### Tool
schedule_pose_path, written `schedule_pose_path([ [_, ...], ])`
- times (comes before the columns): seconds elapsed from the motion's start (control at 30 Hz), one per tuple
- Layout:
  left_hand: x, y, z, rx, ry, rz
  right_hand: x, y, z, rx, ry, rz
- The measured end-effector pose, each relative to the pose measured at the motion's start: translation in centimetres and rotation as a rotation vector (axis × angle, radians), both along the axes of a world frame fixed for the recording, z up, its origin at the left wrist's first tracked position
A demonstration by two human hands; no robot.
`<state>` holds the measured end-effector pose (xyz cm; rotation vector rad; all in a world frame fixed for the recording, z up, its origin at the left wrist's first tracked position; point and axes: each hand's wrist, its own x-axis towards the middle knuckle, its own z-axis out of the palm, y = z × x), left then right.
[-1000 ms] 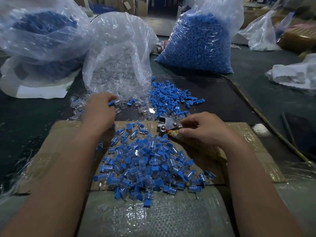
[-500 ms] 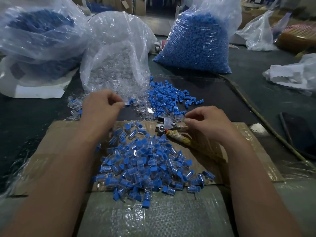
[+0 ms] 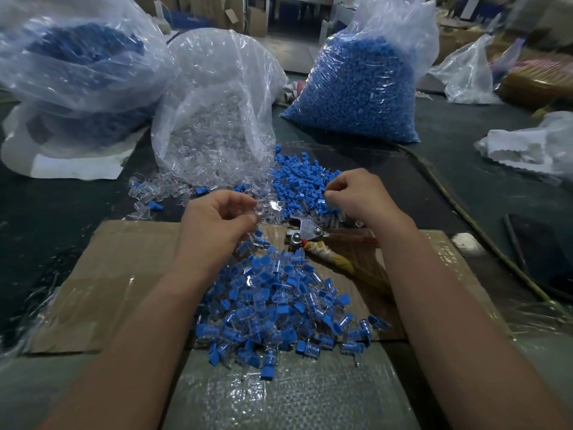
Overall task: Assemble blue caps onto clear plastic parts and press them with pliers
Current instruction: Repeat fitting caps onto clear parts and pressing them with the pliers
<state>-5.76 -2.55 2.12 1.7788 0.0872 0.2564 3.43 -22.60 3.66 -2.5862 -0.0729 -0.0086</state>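
Left hand (image 3: 217,225): fingers curled, tips together at 2 o'clock of the palm; a clear part may be pinched there, but it blends into the clear pieces behind, so can't tell if it grips anything. Right hand (image 3: 356,197): knuckles up, fingers curled down onto the loose blue caps (image 3: 297,181); fingertips (image 3: 328,193) pinched, and whether a cap is between them is hidden, can't tell. Pliers (image 3: 305,231) lie flat on the cardboard (image 3: 124,274) between the hands, metal head toward 11 o'clock, wrapped handle running toward 5 and cut off under the right forearm. At 6 o'clock of the hands, a pile of assembled parts (image 3: 279,299): clear bodies with blue caps, jumbled. Loose clear parts (image 3: 161,193) at 10 o'clock of the left hand, hard to separate. Behind them, the open bag of clear parts (image 3: 217,119) at 12. Bag of blue caps (image 3: 356,88) at 1. Another bag (image 3: 77,57) with blue contents at 10, blurred. Dark flat object (image 3: 536,252) at 3, unclear.
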Motion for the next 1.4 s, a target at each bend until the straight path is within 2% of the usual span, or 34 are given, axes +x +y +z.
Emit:
schedule_pose_path([
  [0.17,0.2,-0.1,-0.1,-0.057,0.014,0.002,2.0,1.0,-1.3,-0.073,0.119,0.025],
  [0.47,0.0,0.0,0.0,-0.084,0.015,-0.024,1.7,0.3,-1.8,0.026,0.063,0.006],
  [0.63,0.0,0.0,0.2,-0.101,0.017,-0.038,0.0,-0.1,-0.5,0.353,-0.018,-0.029],
  [0.87,-0.2,-0.3,0.5,-0.144,0.012,-0.061,-6.5,2.5,0.9,0.739,-0.198,0.121],
  [1.03,-0.3,-0.7,0.6,-0.123,0.0,-0.056,-8.4,4.8,0.0,0.719,-0.324,0.226],
  [1.2,-0.5,-0.9,0.7,-0.123,-0.036,-0.072,-8.2,5.1,-0.6,0.516,-0.46,0.258],
  [1.4,-0.6,-1.1,0.8,-0.106,-0.069,-0.091,-8.2,5.1,-0.7,0.516,-0.458,0.28],
])
